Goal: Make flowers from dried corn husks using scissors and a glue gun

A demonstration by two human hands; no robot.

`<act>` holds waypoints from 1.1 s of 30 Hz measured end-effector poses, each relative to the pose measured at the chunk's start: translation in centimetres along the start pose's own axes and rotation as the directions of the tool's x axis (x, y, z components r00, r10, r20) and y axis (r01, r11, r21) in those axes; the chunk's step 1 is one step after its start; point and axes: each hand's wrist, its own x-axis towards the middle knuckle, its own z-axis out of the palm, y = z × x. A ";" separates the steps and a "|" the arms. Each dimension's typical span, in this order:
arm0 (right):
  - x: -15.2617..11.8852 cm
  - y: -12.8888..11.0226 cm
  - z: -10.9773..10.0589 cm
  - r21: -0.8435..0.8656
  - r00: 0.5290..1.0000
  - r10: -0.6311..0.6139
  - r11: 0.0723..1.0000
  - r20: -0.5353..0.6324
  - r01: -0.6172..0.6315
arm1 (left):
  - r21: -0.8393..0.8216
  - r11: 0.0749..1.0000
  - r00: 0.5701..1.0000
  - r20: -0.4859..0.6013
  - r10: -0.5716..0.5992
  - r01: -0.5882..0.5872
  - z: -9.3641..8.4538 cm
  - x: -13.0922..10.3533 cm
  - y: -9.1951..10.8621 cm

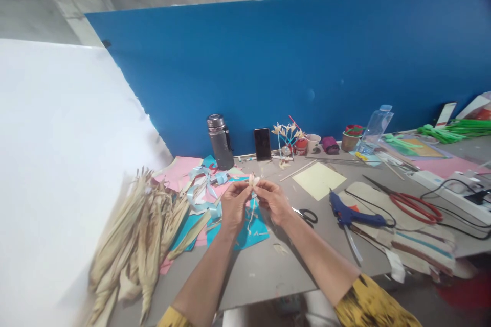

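Note:
Both hands meet above the middle of the table. My left hand [237,199] pinches one side of a small pale corn husk piece [252,182], and my right hand [273,201] pinches the other side. The piece looks folded or gathered; its exact shape is partly hidden by my fingertips. Beneath the hands lie blue paper sheets [245,237] with thin husk scraps on them. Curled light-blue ribbon [197,199] lies just left of my left hand. Black-handled scissors [308,216] rest beside my right wrist, their blades partly covered.
Dried corn husks [141,245] are heaped at the left. Along the back stand a flask [220,143], a phone [263,144], husk flowers [288,134] and a plastic bottle [376,130]. At the right lie a blue glue gun [356,213], red-handled scissors [416,208] and a corded power strip [452,196].

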 end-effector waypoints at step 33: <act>0.2 -0.2 0.3 0.109 0.994 0.043 0.993 0.105 -0.054 | -0.032 0.999 0.999 0.020 -0.039 0.040 0.4 -0.2 0.4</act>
